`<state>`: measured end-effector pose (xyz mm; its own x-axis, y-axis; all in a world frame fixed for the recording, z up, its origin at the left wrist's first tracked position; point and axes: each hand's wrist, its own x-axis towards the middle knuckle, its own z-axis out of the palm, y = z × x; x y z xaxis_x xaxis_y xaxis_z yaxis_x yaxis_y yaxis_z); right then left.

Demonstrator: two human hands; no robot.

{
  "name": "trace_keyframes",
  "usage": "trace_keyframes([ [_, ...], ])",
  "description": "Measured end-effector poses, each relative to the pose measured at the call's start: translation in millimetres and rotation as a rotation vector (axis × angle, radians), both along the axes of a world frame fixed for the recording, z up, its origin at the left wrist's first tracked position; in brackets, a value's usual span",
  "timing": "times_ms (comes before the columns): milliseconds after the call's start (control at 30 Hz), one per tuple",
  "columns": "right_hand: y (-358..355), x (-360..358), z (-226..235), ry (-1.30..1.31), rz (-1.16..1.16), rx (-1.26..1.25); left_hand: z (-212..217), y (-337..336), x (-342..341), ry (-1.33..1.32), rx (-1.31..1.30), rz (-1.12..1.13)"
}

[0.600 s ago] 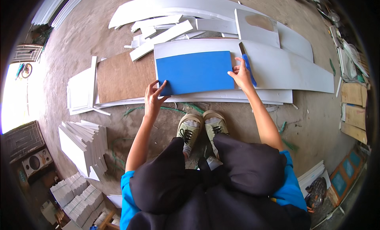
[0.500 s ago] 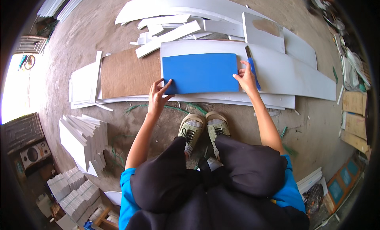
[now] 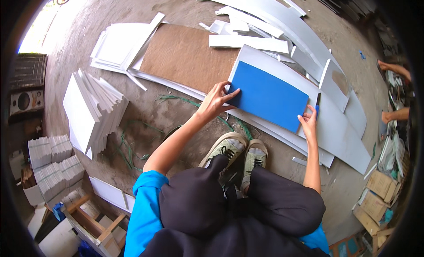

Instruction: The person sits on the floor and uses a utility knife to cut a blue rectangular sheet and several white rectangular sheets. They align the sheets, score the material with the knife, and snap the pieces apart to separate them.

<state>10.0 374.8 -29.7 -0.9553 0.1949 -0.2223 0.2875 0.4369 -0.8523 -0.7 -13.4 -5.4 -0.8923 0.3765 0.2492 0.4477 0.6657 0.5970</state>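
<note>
Touching a blue panel [image 3: 269,95] at both ends, fingers loosely parted.
Your half-open left hand [image 3: 214,101] has fingertips on its left end; your half-open right hand [image 3: 310,121] meets the right, beside a blue-handled knife [image 3: 318,102]. The panel lies on white sheets [image 3: 338,131], over concrete floor [image 3: 174,7].

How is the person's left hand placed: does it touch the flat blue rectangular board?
Touching. The head view shows the left hand with a fingertip lying over the left end of the blue board.
</note>
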Motion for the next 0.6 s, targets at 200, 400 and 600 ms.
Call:
trace_keyframes([
  [200,-5.7,-0.8,7.3,-0.064,0.017,-0.006,-0.9,5.1,-6.8,0.143,-0.092,0.010],
  [400,-7.3,-5.4,12.5,-0.073,0.035,0.042,10.5,13.4,-10.5,0.237,-0.458,-0.146],
  [600,-5.7,0.0,-4.8,0.136,-0.045,0.174,28.1,18.5,-55.8,-0.053,-0.660,-0.412],
])
